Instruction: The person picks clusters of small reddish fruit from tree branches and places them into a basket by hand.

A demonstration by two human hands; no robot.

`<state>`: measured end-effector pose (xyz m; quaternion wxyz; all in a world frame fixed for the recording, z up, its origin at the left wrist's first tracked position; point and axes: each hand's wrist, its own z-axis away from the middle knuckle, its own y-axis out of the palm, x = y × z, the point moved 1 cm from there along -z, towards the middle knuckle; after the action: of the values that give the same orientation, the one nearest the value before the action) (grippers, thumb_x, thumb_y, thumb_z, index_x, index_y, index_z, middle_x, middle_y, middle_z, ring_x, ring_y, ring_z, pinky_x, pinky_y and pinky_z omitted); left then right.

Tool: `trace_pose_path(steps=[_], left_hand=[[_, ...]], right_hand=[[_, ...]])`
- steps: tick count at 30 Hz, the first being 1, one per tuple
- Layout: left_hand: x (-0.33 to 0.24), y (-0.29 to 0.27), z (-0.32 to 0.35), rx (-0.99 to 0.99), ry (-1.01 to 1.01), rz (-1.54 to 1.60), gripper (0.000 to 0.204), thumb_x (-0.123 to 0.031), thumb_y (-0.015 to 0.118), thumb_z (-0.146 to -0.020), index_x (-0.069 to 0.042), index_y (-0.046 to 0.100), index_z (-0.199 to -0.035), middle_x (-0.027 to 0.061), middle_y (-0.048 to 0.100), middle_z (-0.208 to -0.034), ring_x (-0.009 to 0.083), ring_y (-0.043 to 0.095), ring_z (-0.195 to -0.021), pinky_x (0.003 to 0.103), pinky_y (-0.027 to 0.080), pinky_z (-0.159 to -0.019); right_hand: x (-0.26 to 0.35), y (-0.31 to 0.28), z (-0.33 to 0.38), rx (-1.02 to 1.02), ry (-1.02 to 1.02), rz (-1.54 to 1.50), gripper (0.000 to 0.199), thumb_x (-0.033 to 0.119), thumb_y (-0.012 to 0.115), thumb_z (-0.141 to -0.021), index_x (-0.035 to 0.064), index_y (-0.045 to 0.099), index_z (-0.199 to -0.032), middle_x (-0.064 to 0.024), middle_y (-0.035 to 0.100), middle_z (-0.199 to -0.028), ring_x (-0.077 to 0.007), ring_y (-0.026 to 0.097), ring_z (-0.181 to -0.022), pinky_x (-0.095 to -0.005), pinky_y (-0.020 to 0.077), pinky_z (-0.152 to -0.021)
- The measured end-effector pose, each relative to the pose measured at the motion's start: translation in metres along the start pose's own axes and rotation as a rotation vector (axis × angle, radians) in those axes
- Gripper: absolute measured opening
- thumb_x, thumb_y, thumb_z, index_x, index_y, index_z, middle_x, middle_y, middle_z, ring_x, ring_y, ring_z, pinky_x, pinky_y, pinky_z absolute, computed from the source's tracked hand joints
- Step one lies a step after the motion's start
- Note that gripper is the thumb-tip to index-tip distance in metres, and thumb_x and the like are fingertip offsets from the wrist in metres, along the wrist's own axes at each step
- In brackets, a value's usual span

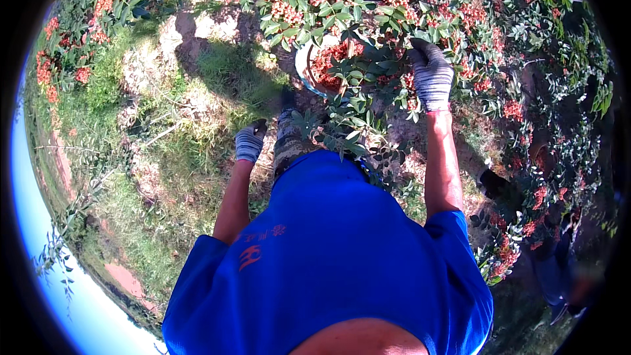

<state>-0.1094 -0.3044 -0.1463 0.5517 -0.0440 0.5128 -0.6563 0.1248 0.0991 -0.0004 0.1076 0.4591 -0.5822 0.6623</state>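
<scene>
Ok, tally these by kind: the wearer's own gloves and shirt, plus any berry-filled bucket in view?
Gloves: 2 (left glove, right glove)
Shirt: 1
Bucket: 1
Total: 4

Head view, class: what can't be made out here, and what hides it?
In the head view:
Bucket: right side, hidden by leaves.
Right hand: whether it holds anything; the dark fingertips blend into shaded leaves.
Left hand: whether it holds anything; its dark fingers are too small to read.
Dark shape at lower right: too shaded and blurred to identify.
</scene>
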Motion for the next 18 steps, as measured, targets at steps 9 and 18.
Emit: trace_pose_path(steps=[9, 18], left_hand=[[-0.294, -0.020, -0.072, 0.026, 0.840, 0.176, 0.029, -0.016, 0.064, -0.089, -0.009, 0.067, -0.117, 0.0116, 0.067, -0.115, 0.0272, 0.064, -0.105, 0.035, 0.051, -0.090], [-0.320, 0.040, -0.064, 0.244, 0.802, 0.024, 0.033, -0.021, 0.059, -0.090, -0.010, 0.063, -0.121, 0.0161, 0.064, -0.118, 0.0336, 0.062, -0.102, 0.042, 0.049, -0.091]], right_hand=[[-0.009, 0.013, 0.046, 0.204, -0.262, 0.389, 0.024, 0.016, 0.067, -0.083, 0.0095, 0.069, -0.106, -0.0135, 0.067, -0.105, -0.0356, 0.060, -0.102, -0.0455, 0.0456, -0.094], [-0.022, -0.015, 0.050, -0.037, 0.029, -0.206, 0.020, -0.001, 0.065, -0.087, 0.0032, 0.070, -0.107, -0.0117, 0.072, -0.101, -0.0178, 0.069, -0.090, -0.0294, 0.0536, -0.081]])
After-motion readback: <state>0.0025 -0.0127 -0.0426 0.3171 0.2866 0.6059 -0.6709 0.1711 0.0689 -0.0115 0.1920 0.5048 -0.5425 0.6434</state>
